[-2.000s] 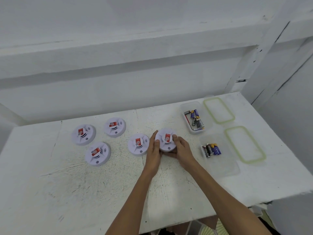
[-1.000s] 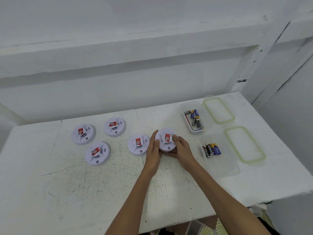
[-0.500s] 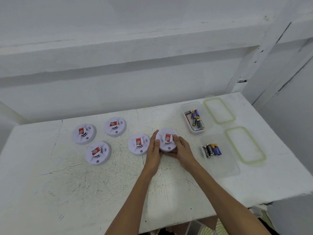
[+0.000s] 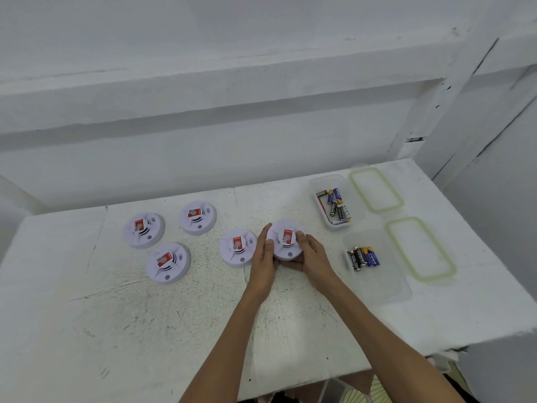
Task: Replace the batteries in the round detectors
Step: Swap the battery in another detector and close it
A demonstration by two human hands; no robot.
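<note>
Several round white detectors with red labels lie face up on the white table point(image 4: 174, 330). The rightmost detector point(image 4: 284, 238) is gripped from both sides: my left hand point(image 4: 263, 258) clasps its left edge and my right hand point(image 4: 312, 257) its right edge and underside. Another detector point(image 4: 236, 247) sits just left of my left hand. Three more detectors point(image 4: 143, 229) point(image 4: 197, 217) point(image 4: 168, 263) lie further left. A clear box point(image 4: 318, 184) at the back right holds several batteries point(image 4: 335, 205). A nearer clear box point(image 4: 386, 292) holds a row of batteries point(image 4: 363, 257).
Two green-rimmed clear lids point(image 4: 376, 189) point(image 4: 420, 248) lie right of the boxes. A white wall with a ledge rises behind the table. The table's front edge runs near the bottom, and its right edge drops off past the lids.
</note>
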